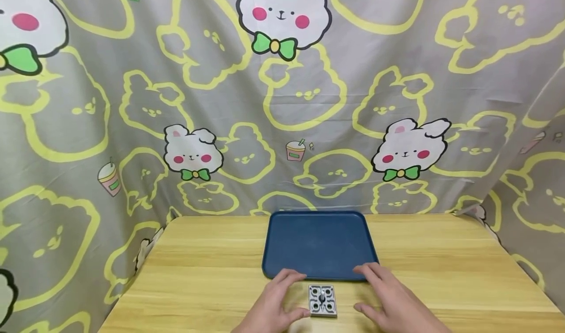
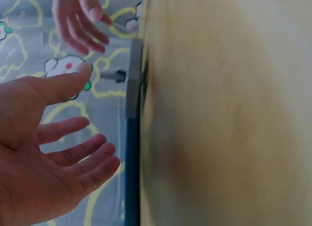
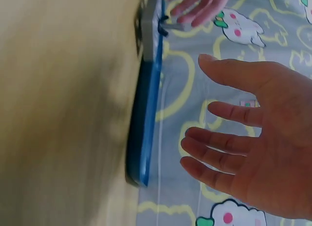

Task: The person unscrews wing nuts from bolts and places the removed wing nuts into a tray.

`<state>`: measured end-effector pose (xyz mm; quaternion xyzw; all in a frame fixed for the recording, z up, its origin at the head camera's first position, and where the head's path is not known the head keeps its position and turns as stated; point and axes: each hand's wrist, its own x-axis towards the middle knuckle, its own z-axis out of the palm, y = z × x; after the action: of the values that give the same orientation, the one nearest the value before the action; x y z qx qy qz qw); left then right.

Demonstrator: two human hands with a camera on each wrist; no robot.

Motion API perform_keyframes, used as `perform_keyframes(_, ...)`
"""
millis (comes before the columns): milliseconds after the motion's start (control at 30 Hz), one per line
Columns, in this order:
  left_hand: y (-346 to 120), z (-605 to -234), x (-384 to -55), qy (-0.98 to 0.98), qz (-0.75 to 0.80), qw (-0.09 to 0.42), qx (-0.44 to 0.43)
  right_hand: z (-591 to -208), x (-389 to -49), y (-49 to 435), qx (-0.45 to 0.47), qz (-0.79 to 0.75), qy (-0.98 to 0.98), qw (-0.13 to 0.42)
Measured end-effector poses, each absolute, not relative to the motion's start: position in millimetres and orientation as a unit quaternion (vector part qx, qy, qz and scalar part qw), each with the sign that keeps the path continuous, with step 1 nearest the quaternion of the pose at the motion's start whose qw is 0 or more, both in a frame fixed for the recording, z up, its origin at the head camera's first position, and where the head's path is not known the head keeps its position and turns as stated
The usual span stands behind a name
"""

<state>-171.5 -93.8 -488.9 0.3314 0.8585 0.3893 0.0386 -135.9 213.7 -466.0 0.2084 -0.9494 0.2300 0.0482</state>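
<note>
A small square grey plate (image 1: 315, 312) lies on the wooden table, with several round dark-rimmed spots on its face and a thin post standing up from its centre. To its left is my left hand (image 1: 273, 303), fingers spread and relaxed, the thumb tip right at the plate's near left corner in the head view. My right hand (image 1: 390, 301) hovers on the other side, a little farther off, its fingers loosely extended and holding nothing. In the left wrist view the post (image 2: 113, 76) points away from the tabletop, and the left palm (image 2: 34, 153) holds nothing.
A dark blue tray (image 1: 320, 244) lies flat just beyond the plate, its near rim close to both hands' fingertips. The wooden table (image 1: 198, 269) extends to both sides. Behind and beside it hangs a grey curtain (image 1: 247, 107) with cartoon bears and rabbits.
</note>
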Motion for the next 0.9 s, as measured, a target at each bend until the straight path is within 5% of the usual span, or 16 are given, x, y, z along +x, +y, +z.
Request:
perform_keyframes(267, -73.5, -534.4, -185.5, 0.875, 0.327, 0.011, 0.356, -478.8, -136.0, 203.9, 0.25, 0.233, -0.938, 0.065)
perform_keyframes(533, -53.5, -495.0, -174.7, 0.911, 0.296, 0.119, 0.261, -486.7, -138.1, 189.5, 0.254, 0.278, -0.926, 0.038)
perform_keyframes(900, -46.3, -498.5, -178.7, 0.921, 0.264, 0.104, 0.266, -490.4, -139.6, 178.0, 0.256, 0.354, -0.899, 0.007)
